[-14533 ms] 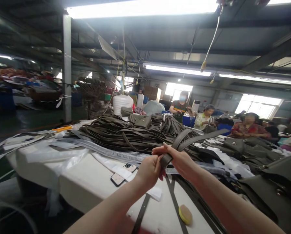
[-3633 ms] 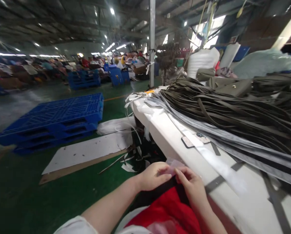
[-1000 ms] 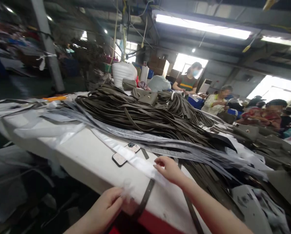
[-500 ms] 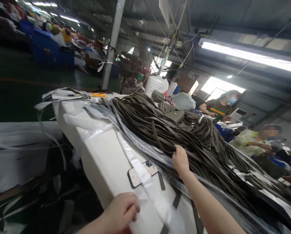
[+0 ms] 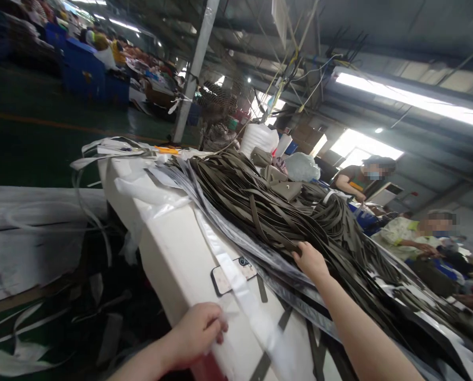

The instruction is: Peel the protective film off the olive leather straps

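A long heap of dark olive fabric strips runs across the white-topped table. At its near edge, my right hand is closed with its fingertips on a dark strip. Close to the table's front edge, my left hand has its fingers curled in; what they hold, if anything, I cannot make out. Between the hands and the heap lies a phone with a pale case, a shiny white ribbon crossing over it. Clear plastic sheeting borders the heap.
White strips and an orange-handled tool lie at the table's far left corner. Behind the heap stand a white roll and a plastic bag. Two co-workers sit at right. A metal post rises beyond the table; scraps litter the floor.
The view has shifted slightly, moving the scene right. My right hand has slid a little to the right along the heap's edge. My left hand stays about where it was, still curled.
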Tool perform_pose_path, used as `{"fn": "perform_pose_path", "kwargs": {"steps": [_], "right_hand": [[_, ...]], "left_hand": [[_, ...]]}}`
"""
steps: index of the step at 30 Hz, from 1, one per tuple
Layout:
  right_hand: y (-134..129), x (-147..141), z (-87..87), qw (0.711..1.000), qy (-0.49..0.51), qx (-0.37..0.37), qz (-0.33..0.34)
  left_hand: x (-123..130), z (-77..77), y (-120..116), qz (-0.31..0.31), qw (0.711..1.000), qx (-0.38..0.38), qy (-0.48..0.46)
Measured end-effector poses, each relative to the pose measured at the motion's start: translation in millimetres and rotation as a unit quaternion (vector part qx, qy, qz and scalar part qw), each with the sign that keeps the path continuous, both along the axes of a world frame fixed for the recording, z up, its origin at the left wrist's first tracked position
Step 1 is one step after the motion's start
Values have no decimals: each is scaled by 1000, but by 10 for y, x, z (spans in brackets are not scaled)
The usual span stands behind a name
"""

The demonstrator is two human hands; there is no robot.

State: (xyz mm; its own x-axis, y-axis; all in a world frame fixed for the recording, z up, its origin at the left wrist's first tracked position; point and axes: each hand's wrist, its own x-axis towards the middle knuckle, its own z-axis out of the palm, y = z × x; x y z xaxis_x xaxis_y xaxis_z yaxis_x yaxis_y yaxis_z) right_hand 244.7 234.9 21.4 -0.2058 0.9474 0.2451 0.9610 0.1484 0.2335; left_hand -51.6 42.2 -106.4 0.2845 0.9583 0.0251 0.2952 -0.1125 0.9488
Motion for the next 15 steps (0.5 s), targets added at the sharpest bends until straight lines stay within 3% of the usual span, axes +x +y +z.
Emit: {"fn": "perform_pose_path", "kwargs": {"steps": [9,15], "right_hand": [[-836,931,485,996,2,-41,-83],[-1346,1277,675,991,44,-54,-111]], "left_hand": [[70,35,-179,-9,999,34,-20],[194,410,-448,-69,991,62,-92]]}}
